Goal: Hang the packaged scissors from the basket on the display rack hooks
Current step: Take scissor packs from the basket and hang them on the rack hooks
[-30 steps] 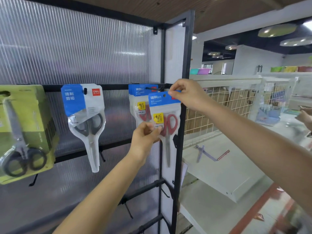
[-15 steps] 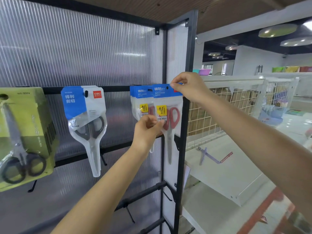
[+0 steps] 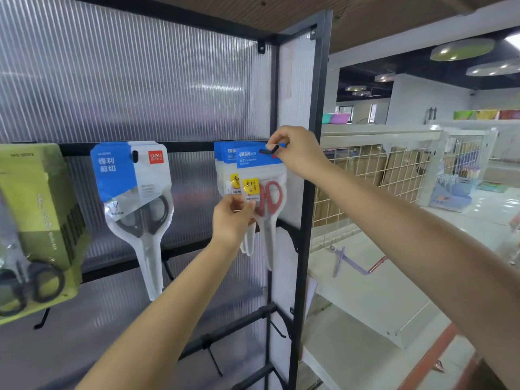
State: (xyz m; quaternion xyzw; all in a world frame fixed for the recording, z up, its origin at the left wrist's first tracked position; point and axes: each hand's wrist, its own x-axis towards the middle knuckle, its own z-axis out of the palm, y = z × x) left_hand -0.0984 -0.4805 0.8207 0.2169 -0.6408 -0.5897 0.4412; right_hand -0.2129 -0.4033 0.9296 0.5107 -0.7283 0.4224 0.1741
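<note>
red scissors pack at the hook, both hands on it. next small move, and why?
Probably slide the front red-handled pack back along the hook toward the packs behind, then let go. The hook tip already shows in front of its blue header; the right hand pinches the top corner, the left hand its lower edge.

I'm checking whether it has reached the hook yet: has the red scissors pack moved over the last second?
Yes. The red scissors pack has moved up and toward the rack; its blue top, earlier below the black crossbar, now sits level with it, on the hook.
</note>
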